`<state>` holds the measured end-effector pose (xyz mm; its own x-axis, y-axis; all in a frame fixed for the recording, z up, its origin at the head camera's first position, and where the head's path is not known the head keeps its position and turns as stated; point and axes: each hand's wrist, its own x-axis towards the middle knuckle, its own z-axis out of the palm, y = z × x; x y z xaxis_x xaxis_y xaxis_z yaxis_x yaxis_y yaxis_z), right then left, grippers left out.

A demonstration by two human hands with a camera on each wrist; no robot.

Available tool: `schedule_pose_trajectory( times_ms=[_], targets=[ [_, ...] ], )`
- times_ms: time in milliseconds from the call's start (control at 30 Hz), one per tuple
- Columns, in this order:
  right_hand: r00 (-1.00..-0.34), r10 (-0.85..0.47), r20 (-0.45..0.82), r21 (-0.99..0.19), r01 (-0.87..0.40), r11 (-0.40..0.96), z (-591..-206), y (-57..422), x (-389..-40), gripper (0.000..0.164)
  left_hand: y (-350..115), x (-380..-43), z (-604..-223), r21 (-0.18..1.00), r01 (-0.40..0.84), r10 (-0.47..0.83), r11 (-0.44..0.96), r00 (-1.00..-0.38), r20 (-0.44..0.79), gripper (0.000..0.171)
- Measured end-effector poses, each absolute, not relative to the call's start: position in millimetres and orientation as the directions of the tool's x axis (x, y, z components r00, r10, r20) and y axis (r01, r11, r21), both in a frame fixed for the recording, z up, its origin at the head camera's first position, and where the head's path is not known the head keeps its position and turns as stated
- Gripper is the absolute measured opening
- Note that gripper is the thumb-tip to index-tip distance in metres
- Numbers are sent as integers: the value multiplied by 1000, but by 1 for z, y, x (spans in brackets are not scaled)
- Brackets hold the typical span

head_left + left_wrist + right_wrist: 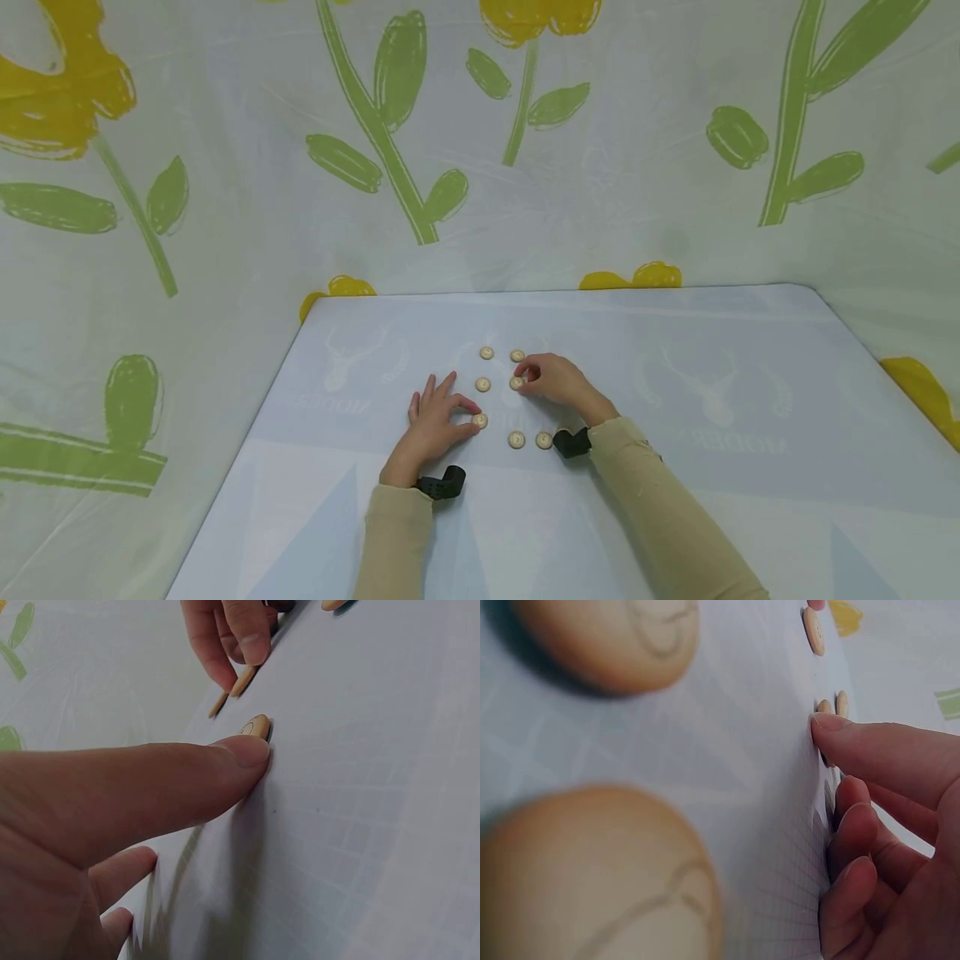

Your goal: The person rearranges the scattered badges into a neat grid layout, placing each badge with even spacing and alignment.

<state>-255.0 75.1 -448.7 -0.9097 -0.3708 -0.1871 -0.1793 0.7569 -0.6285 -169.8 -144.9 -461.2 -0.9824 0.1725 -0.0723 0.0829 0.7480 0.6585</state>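
My left hand point(431, 425) pinches a small round wooden disc point(481, 421) by its edge between thumb and index finger, the other fingers spread on the table. In the left wrist view the thumb covers part of that disc point(257, 726). My right hand point(555, 379), reaching in from the right, pinches another wooden disc point(517, 383) with thumb and index finger. Its remaining fingers curl close over the tabletop in the right wrist view. Both discs lie flat on the table. Dark curved lines mark the face of a nearer disc point(607, 877).
Other discs stand around the hands: a far-left disc point(487, 353), a far-right disc point(517, 355), a middle-left disc point(483, 384) and near discs point(517, 439), close to the black right wrist camera point(572, 443). The pale table point(712, 492) meets a flower-printed curtain point(637, 167) behind.
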Motion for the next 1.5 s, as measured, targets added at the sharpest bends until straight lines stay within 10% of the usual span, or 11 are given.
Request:
schedule_pose_trajectory(
  times_ms=[1500],
  targets=[
    [-897, -414, -158, -639, -227, 735, -433, 124, -225, 21, -146, -168, -459, 680, 105, 190, 726, -980, -52, 12]
  ],
)
